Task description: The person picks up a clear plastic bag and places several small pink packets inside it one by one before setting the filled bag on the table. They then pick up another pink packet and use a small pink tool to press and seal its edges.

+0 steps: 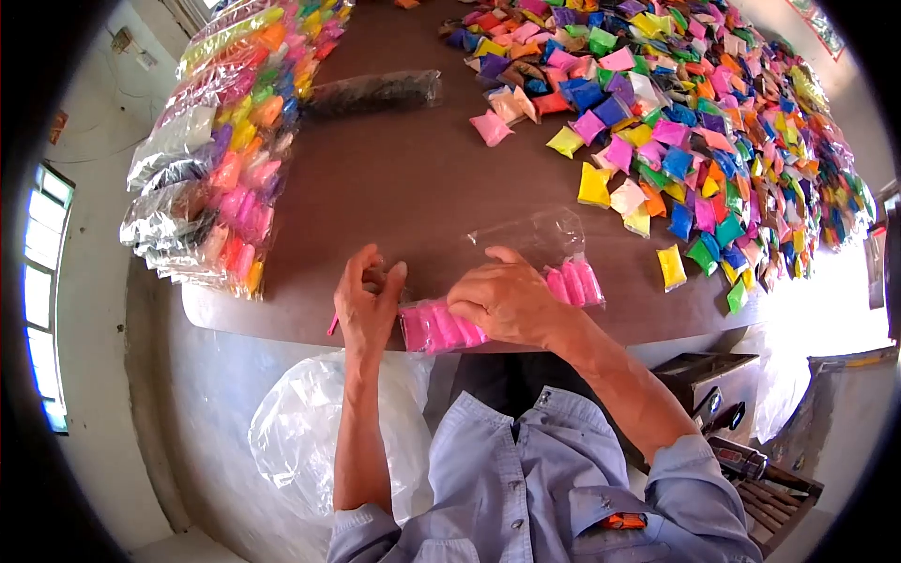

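Observation:
A clear plastic bag holding a row of bright pink packets (441, 327) lies along the table's front edge. My right hand (511, 298) rests across the middle of it with curled fingers, gripping it from above and hiding part of the row. The bag's loose clear film (540, 233) spreads over the table behind that hand. Just left of the row, my left hand (366, 298) is raised with bent fingers and the thumb apart, and nothing shows in it. A small pink piece (333, 325) shows beside its wrist.
Filled clear bags of coloured packets (216, 169) are stacked at the left. One dark bag (375, 92) lies behind. Loose coloured packets (657, 131) heap across the right of the brown table (375, 178). Below hangs a large clear plastic bag (319, 432); a wooden drawer (704, 380) stands right.

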The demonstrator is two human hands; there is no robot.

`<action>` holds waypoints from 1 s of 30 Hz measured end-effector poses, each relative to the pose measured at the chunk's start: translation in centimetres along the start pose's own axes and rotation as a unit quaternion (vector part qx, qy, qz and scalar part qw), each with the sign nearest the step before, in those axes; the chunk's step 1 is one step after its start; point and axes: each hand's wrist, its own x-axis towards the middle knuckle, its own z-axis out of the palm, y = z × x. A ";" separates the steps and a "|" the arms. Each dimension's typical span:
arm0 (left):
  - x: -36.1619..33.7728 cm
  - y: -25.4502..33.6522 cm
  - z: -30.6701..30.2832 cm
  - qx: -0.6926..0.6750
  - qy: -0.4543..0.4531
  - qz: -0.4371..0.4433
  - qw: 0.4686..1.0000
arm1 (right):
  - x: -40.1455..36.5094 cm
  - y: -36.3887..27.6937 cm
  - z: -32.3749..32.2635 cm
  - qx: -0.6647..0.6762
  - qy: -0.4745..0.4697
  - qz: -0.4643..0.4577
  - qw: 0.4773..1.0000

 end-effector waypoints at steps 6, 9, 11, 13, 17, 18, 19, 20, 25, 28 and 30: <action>3.1 0.6 -0.5 0.115 -0.182 -0.013 0.976 | -1.0 -0.8 0.1 -0.057 0.109 -0.042 0.992; 4.7 1.4 -1.3 0.078 -0.276 -0.102 0.953 | -3.2 -0.9 -2.3 -0.061 0.180 -0.025 0.982; 4.7 1.9 -1.6 0.074 -0.268 -0.080 0.957 | -5.6 0.6 -4.6 -0.138 0.231 -0.017 0.963; 4.3 1.9 -1.9 0.069 -0.258 -0.059 0.962 | -7.2 3.2 -5.9 -0.101 0.278 0.043 0.954; 3.7 1.2 -1.8 0.053 -0.221 -0.031 0.973 | -9.9 7.9 -6.0 0.190 0.242 0.281 0.909; 3.6 0.9 -1.7 0.047 -0.213 -0.042 0.975 | -10.1 8.0 -6.2 0.190 0.244 0.283 0.908; 3.5 0.7 -1.7 0.048 -0.214 -0.041 0.975 | -10.1 8.0 -6.4 0.215 0.227 0.270 0.911; 3.5 0.6 -1.7 0.052 -0.214 -0.039 0.975 | -10.0 8.0 -6.4 0.242 0.210 0.256 0.912; 3.6 2.3 -2.2 0.081 -0.239 -0.024 0.967 | -8.5 10.0 -6.3 0.265 0.180 0.242 0.916; 3.8 2.8 -2.3 0.115 -0.273 -0.035 0.955 | -7.4 10.6 -7.1 0.296 0.138 0.239 0.914; 4.0 2.7 -2.4 0.100 -0.294 -0.015 0.951 | -6.9 10.4 -7.9 0.325 0.112 0.242 0.907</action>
